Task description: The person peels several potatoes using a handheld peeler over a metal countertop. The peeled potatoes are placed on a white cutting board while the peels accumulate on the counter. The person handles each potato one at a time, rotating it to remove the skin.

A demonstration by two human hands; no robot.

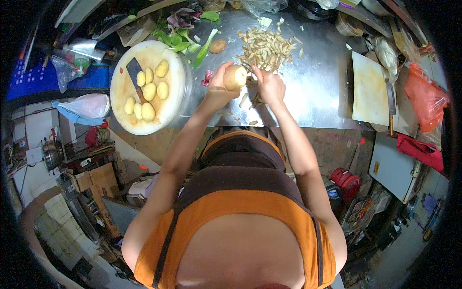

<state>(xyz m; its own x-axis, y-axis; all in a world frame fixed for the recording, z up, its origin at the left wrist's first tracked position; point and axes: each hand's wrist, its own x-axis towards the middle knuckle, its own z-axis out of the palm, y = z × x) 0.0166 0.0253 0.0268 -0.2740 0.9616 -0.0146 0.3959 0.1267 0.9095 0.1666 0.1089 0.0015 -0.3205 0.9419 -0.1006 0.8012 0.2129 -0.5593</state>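
My left hand (221,83) is closed around a large potato (235,77), mostly in its skin, with a pale peeled patch at its right end. A small peeler (247,66) is gripped in my right hand (270,85), its head close beside that patch; whether it touches cannot be told. Beyond and under my hands lies a heap of potato peelings (267,47) on the steel table (317,79). An unpeeled potato (218,46) rests behind my left hand. Several peeled potatoes (149,91) lie on a round cutting board (169,65), some against a cleaver (134,70).
Leafy greens (180,41) and purple leaves (182,18) lie at the back left. On the right are a rectangular cutting board (370,90), a knife (391,101) and an orange-red plastic bag (426,95). A blue plastic crate (97,76) stands beyond the round board's left side.
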